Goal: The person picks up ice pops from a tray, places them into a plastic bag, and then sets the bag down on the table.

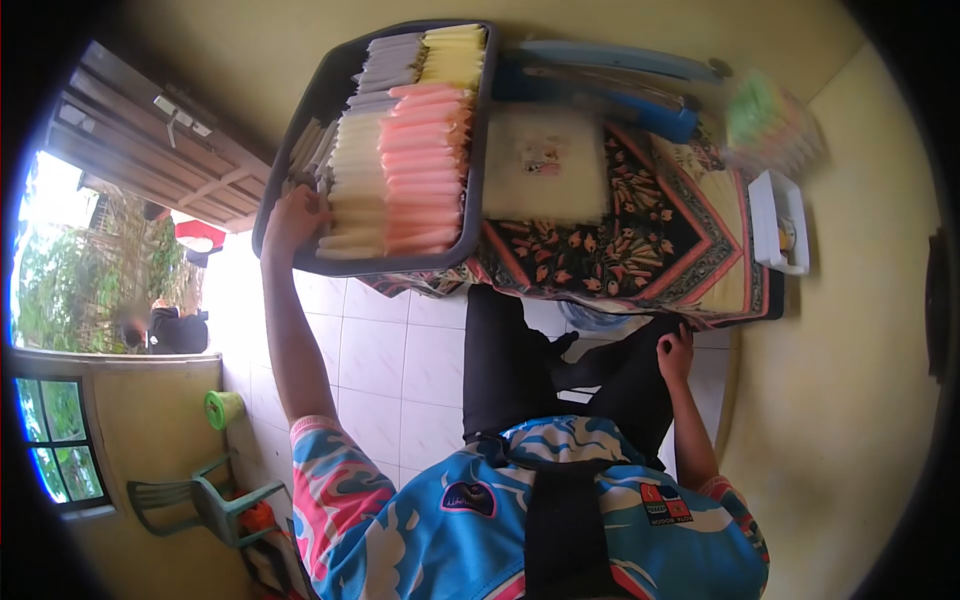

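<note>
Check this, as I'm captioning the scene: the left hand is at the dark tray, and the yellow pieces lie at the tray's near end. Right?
Not quite: the yellow pieces lie at the far end of the dark tray, away from the person, as the head view shows. The left hand is indeed there.

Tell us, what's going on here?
A person's left hand reaches into a dark grey rectangular plastic tray, at slim grey packets along one side; its grip is unclear. Beside them, slim cream packets, pink packets and yellow packets lie in rows. The right hand rests on the person's black-trousered right leg. A flat translucent stack lies beside the tray on a black floral cloth.
</note>
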`<state>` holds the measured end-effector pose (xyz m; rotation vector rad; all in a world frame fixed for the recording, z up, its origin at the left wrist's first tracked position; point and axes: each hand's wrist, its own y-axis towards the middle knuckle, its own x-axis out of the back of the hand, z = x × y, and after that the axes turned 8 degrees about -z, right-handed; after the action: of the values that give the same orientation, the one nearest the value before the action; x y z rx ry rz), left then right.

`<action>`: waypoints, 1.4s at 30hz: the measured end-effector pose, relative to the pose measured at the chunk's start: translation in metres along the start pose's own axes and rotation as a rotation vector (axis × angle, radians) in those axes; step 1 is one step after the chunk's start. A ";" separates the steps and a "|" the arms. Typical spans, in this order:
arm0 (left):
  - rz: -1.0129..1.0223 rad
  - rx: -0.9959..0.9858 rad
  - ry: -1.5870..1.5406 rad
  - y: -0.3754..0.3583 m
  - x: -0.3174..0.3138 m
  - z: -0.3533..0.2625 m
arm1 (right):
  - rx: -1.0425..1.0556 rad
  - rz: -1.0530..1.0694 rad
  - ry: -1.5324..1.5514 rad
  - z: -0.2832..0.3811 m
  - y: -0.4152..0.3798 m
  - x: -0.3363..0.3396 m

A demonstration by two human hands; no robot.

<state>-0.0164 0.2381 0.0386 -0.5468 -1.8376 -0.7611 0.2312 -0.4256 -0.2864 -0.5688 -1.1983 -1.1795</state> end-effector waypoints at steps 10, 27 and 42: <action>-0.126 0.117 -0.006 -0.006 0.019 0.008 | 0.007 -0.009 0.015 -0.003 -0.001 -0.001; 0.009 0.087 -0.364 -0.041 0.019 -0.059 | 0.015 -0.078 0.084 0.008 0.000 0.010; 0.010 -0.563 -0.451 -0.098 -0.056 -0.287 | 0.053 -0.129 0.097 0.013 -0.002 0.019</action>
<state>0.1228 -0.0375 0.0400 -1.1648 -2.0143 -1.2355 0.2229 -0.4230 -0.2652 -0.3951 -1.1939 -1.2655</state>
